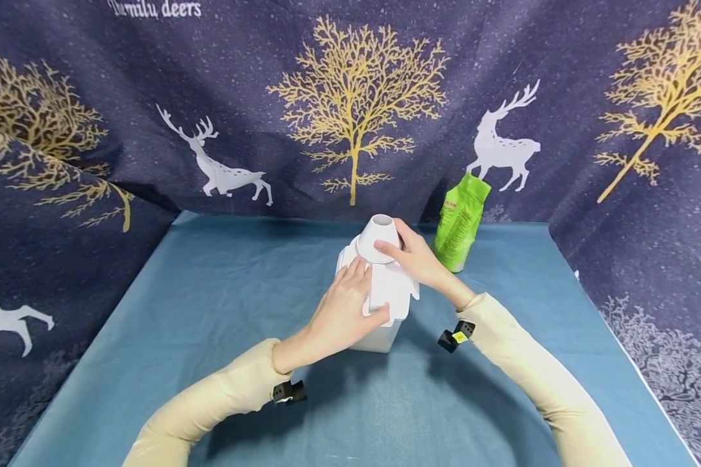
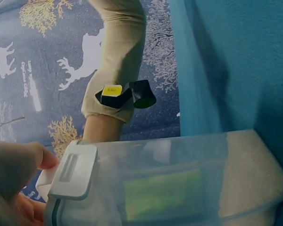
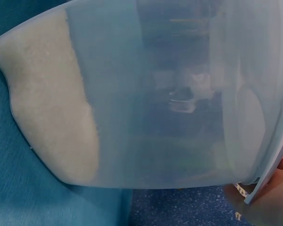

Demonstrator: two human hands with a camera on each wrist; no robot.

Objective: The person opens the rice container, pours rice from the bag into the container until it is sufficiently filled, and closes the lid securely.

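A clear plastic storage container (image 1: 374, 340) with a white lid (image 1: 390, 285) stands upright on the cloth. A white cone-shaped cup (image 1: 374, 239), its narrow end up, sits on the far part of the lid. My right hand (image 1: 418, 257) pinches the cup's side between thumb and fingers. Spread over the near left part of the lid, my left hand (image 1: 340, 310) rests with fairly straight fingers. Pale rice-like grains (image 3: 49, 103) fill the bottom of the container in the right wrist view. A white lid clip (image 2: 74, 170) shows in the left wrist view.
A green printed bag (image 1: 460, 224) stands behind and right of the container, near the table's back edge. Blue cloth (image 1: 239, 279) covers the table. A dark curtain (image 1: 228, 97) with deer and trees hangs behind it.
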